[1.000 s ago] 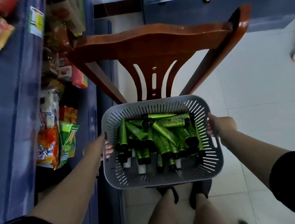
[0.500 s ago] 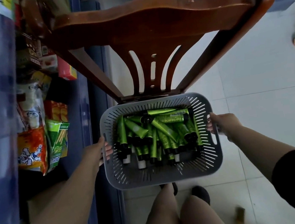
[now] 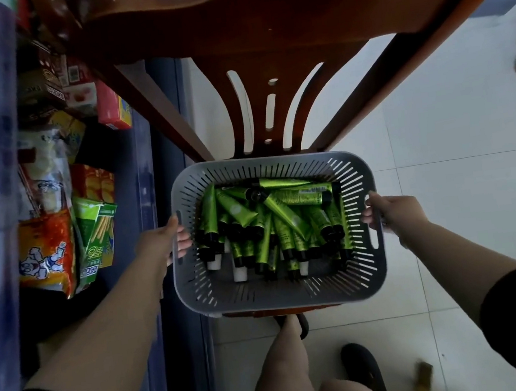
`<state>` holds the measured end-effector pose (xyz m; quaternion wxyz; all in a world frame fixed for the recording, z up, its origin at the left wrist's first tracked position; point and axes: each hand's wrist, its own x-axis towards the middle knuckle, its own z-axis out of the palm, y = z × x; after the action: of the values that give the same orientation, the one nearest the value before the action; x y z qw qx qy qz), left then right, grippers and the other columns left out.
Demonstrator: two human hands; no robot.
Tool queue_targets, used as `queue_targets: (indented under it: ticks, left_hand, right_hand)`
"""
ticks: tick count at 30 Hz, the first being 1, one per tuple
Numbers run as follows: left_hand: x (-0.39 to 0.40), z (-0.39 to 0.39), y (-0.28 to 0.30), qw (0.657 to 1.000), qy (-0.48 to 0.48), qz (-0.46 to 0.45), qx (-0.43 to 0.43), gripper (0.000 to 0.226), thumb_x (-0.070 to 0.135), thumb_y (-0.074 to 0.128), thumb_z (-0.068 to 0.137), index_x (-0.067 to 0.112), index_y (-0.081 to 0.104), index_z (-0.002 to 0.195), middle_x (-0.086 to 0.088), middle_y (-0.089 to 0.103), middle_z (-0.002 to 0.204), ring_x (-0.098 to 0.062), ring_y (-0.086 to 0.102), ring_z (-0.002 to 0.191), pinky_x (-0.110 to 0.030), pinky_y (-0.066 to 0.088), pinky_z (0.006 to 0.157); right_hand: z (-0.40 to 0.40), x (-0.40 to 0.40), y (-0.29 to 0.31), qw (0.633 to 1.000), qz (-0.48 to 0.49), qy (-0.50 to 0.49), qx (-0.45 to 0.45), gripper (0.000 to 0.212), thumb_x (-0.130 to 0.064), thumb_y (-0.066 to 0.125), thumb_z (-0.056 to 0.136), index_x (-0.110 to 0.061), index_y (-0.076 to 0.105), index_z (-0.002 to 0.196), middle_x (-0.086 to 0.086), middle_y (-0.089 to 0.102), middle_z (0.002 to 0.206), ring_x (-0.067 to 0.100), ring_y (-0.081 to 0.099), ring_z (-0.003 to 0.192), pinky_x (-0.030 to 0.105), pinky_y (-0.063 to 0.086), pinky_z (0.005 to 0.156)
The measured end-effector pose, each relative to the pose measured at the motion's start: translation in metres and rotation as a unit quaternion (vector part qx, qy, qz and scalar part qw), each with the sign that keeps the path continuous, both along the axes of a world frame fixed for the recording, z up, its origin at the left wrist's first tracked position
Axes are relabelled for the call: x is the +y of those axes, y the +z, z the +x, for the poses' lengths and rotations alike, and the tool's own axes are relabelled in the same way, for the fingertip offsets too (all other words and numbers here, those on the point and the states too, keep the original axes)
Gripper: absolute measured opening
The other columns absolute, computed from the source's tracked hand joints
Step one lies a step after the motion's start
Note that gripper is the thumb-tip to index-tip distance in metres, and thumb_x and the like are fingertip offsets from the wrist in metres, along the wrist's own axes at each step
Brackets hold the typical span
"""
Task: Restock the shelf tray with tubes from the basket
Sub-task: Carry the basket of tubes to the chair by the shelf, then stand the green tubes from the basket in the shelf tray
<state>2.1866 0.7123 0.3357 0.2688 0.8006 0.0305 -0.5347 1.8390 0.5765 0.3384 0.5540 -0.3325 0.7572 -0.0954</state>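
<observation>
Gripping the grey slotted basket (image 3: 281,293) by its two side handles, the person holds it against the near edge of a wooden chair (image 3: 262,32). The left hand (image 3: 161,243) curls its fingers through the left handle slot, so that grip is closed round the rim; fingertips show inside the basket wall. The right hand (image 3: 392,211) wraps the right rim the same way, its grip closed on the handle there. Inside the basket lies a loose heap of green tubes (image 3: 270,223) with black caps, most pointing their caps toward the near side, a few lying crosswise along the far wall. Some white-capped ends show at the near edge of the heap.

To the left stands a blue shelf (image 3: 145,163) holding snack packets (image 3: 46,253) and small boxes, among them an orange bag and a green stick-biscuit box. A red box (image 3: 113,109) sits farther along the shelf. Pale floor tiles (image 3: 453,126) spread to the right. The person's bare knees and a dark shoe (image 3: 362,364) show at the near edge. No shelf tray can be made out.
</observation>
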Motion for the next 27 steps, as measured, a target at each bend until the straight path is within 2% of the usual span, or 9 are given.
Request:
queue_targets:
  ticks: [9, 13, 17, 18, 20, 22, 23, 25, 27]
  left_hand:
    - [0.000, 0.001, -0.003, 1.000, -0.006, 0.000, 0.005, 0.056, 0.036, 0.031, 0.101, -0.005, 0.036, 0.138, -0.022, 0.041, 0.143, -0.033, 0.043, 0.131, -0.040, 0.034, 0.107]
    - [-0.002, -0.002, -0.006, 1.000, -0.009, 0.001, 0.002, 0.054, 0.034, 0.031, 0.101, -0.004, 0.037, 0.138, -0.022, 0.043, 0.142, -0.033, 0.044, 0.130, -0.041, 0.035, 0.107]
    - [0.001, 0.002, -0.001, 1.000, 0.004, 0.008, -0.015, 0.049, 0.033, 0.040, 0.099, -0.004, 0.049, 0.130, -0.022, 0.054, 0.131, -0.031, 0.056, 0.116, -0.038, 0.047, 0.091]
    - [0.003, 0.002, -0.001, 0.999, -0.012, 0.000, -0.050, 0.046, 0.032, 0.044, 0.098, -0.004, 0.052, 0.127, -0.022, 0.058, 0.127, -0.029, 0.060, 0.107, -0.036, 0.049, 0.082]
    - [0.005, -0.002, 0.002, 0.965, -0.112, -0.032, -0.234, 0.037, 0.023, 0.051, 0.096, -0.001, 0.058, 0.123, -0.023, 0.062, 0.118, -0.028, 0.060, 0.093, -0.035, 0.047, 0.074]
    - [0.000, -0.013, 0.015, 0.873, -0.231, -0.121, -0.412, 0.034, 0.017, 0.056, 0.092, 0.003, 0.059, 0.123, -0.017, 0.060, 0.119, -0.029, 0.056, 0.105, -0.038, 0.043, 0.089]
    - [-0.007, -0.019, 0.022, 0.841, -0.276, -0.172, -0.433, 0.033, 0.016, 0.058, 0.091, 0.005, 0.060, 0.122, -0.015, 0.059, 0.118, -0.029, 0.054, 0.108, -0.037, 0.041, 0.091]
    - [-0.022, -0.033, 0.025, 0.819, -0.358, -0.236, -0.382, 0.031, 0.016, 0.061, 0.089, 0.009, 0.062, 0.119, -0.006, 0.057, 0.107, -0.022, 0.055, 0.101, -0.030, 0.043, 0.086]
    - [-0.037, -0.047, 0.017, 0.823, -0.414, -0.229, -0.314, 0.032, 0.019, 0.062, 0.088, 0.013, 0.060, 0.120, 0.003, 0.052, 0.098, -0.014, 0.052, 0.094, -0.024, 0.040, 0.081]
  right_hand:
    - [0.005, 0.009, -0.002, 0.999, -0.030, -0.036, 0.011, 0.028, -0.027, 0.060, 0.091, -0.010, 0.063, 0.069, 0.010, 0.063, 0.068, 0.024, 0.062, 0.061, 0.034, 0.056, 0.074]
    - [0.004, 0.005, -0.003, 0.999, -0.036, -0.020, 0.016, 0.026, -0.025, 0.057, 0.093, -0.010, 0.063, 0.073, 0.010, 0.063, 0.069, 0.023, 0.062, 0.060, 0.032, 0.056, 0.066]
    - [0.003, 0.003, -0.002, 0.999, -0.035, -0.005, 0.017, 0.026, -0.026, 0.056, 0.093, -0.011, 0.062, 0.073, 0.009, 0.063, 0.069, 0.020, 0.062, 0.057, 0.026, 0.055, 0.055]
    - [0.003, 0.002, -0.002, 0.999, -0.031, -0.002, 0.017, 0.027, -0.027, 0.056, 0.093, -0.010, 0.063, 0.074, 0.009, 0.063, 0.069, 0.020, 0.062, 0.057, 0.026, 0.055, 0.057]
    - [0.005, 0.003, 0.003, 0.997, -0.032, 0.052, 0.054, 0.029, -0.029, 0.053, 0.094, -0.007, 0.066, 0.079, 0.007, 0.063, 0.069, 0.025, 0.063, 0.062, 0.029, 0.053, 0.063]
    - [0.008, 0.005, 0.005, 0.956, -0.094, 0.199, 0.196, 0.029, -0.028, 0.050, 0.095, -0.006, 0.068, 0.089, 0.010, 0.065, 0.083, 0.032, 0.061, 0.082, 0.033, 0.047, 0.072]
    - [0.011, 0.007, 0.006, 0.908, -0.167, 0.271, 0.272, 0.026, -0.025, 0.050, 0.095, -0.006, 0.067, 0.100, 0.012, 0.064, 0.100, 0.033, 0.058, 0.097, 0.035, 0.044, 0.079]
    - [0.022, 0.016, 0.006, 0.809, -0.328, 0.374, 0.313, 0.030, -0.020, 0.059, 0.089, -0.006, 0.063, 0.115, 0.014, 0.059, 0.118, 0.036, 0.053, 0.109, 0.042, 0.042, 0.088]
    - [0.038, 0.023, -0.001, 0.765, -0.405, 0.428, 0.261, 0.035, -0.019, 0.071, 0.079, -0.003, 0.065, 0.110, 0.017, 0.063, 0.108, 0.038, 0.059, 0.098, 0.045, 0.048, 0.082]
